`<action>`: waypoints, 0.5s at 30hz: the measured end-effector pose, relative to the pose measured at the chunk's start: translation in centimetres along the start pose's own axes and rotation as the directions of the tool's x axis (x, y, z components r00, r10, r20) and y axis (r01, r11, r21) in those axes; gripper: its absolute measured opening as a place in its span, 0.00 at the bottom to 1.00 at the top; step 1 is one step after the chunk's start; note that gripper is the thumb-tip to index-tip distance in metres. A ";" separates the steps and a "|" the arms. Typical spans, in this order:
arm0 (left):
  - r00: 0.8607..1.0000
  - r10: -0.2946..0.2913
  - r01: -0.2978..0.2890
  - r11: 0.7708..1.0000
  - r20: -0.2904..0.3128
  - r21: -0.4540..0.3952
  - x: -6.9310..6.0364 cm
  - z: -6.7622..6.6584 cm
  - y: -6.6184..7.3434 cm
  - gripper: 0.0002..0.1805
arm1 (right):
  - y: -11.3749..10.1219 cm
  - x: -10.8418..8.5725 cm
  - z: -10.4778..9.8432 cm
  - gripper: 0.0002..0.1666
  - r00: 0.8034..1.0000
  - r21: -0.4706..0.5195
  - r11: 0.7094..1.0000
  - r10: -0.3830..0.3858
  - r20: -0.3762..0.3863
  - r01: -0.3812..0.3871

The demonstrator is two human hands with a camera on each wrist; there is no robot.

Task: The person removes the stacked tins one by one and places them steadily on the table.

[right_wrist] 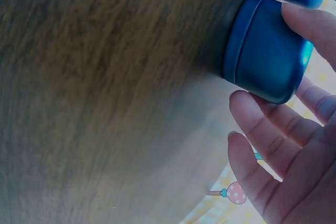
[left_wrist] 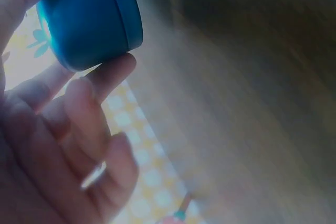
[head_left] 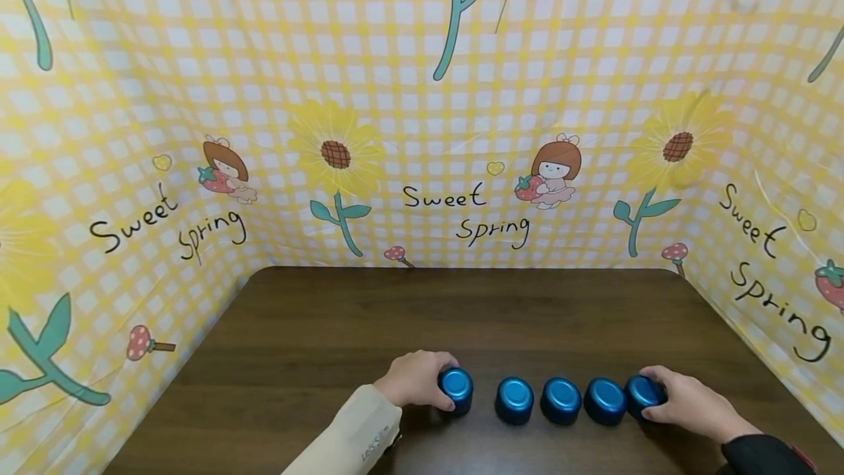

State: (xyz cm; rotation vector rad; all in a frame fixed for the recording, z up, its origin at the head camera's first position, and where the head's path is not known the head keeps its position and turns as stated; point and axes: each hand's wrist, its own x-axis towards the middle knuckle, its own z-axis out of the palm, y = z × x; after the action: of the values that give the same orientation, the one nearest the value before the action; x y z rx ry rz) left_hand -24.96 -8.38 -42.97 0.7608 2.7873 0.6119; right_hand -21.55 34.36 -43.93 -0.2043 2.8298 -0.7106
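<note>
Small round blue metal tins stand in a row along the near part of the table, each with a shiny ringed top. My left hand [head_left: 417,380] grips the leftmost tin [head_left: 457,387] between thumb and fingers. In the left wrist view, that tin [left_wrist: 89,19] shows a seam near one end. My right hand [head_left: 692,402] holds the rightmost tin [head_left: 643,396] from its right side, and the right wrist view shows this tin [right_wrist: 268,48] up close. Between the hands stand three more: a left one [head_left: 514,400], a middle one [head_left: 561,400] and a right one [head_left: 605,400], close to the held tin.
Under everything lies a dark brown wooden table [head_left: 448,314]. A yellow checked cloth [head_left: 435,130] with flowers and lettering hangs behind it and along both sides. A wider gap separates the leftmost tin from its neighbour than separates the others.
</note>
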 end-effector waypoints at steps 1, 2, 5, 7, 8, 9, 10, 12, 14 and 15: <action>1.000 -0.003 0.003 1.000 0.004 0.004 0.1 0.1 0.2 0.27 | 0.0 0.0 0.0 0.40 1.000 0.000 1.000 0.000 0.000 0.000; 1.000 -0.005 0.005 1.000 0.007 0.009 0.1 0.2 0.4 0.27 | 0.0 0.0 0.0 0.40 1.000 0.001 1.000 0.002 0.001 -0.002; 1.000 -0.012 0.012 1.000 0.016 0.015 0.4 0.3 0.8 0.26 | -0.1 0.0 0.0 0.40 1.000 -0.004 1.000 0.003 -0.004 -0.003; 1.000 -0.016 0.015 1.000 0.022 0.023 0.5 0.3 1.2 0.25 | -0.1 0.0 0.0 0.40 1.000 -0.006 1.000 -0.002 -0.008 0.002; 0.999 -0.018 0.018 1.000 0.027 0.026 0.5 0.3 1.3 0.25 | -0.2 0.0 0.0 0.39 1.000 -0.008 1.000 -0.005 -0.011 0.004; 0.999 -0.020 0.019 0.999 0.033 0.027 0.5 0.3 1.5 0.25 | -0.2 0.0 0.0 0.39 1.000 -0.009 1.000 -0.008 -0.013 0.008; 0.999 -0.023 0.022 0.999 0.040 0.027 0.5 0.3 1.7 0.25 | -0.2 -0.1 0.0 0.39 1.000 -0.007 1.000 -0.010 -0.013 0.010; 0.998 -0.026 0.025 0.999 0.052 0.028 0.5 0.3 1.9 0.25 | -0.2 -0.1 0.0 0.39 1.000 -0.003 1.000 -0.010 -0.013 0.010; 0.998 -0.029 0.027 0.999 0.056 0.023 0.4 0.4 2.0 0.25 | -0.1 -0.2 0.0 0.39 1.000 0.000 1.000 -0.006 -0.011 0.006; 0.998 -0.029 0.028 0.999 0.055 0.019 0.4 0.5 2.0 0.25 | -0.1 -0.2 0.0 0.39 1.000 0.000 1.000 -0.005 -0.012 0.005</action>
State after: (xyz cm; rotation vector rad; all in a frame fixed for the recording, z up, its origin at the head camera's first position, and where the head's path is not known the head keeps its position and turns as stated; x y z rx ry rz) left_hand -24.26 -6.41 -42.57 0.7283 2.7518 0.5532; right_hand -21.33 34.30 -43.85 -0.2079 2.8415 -0.7153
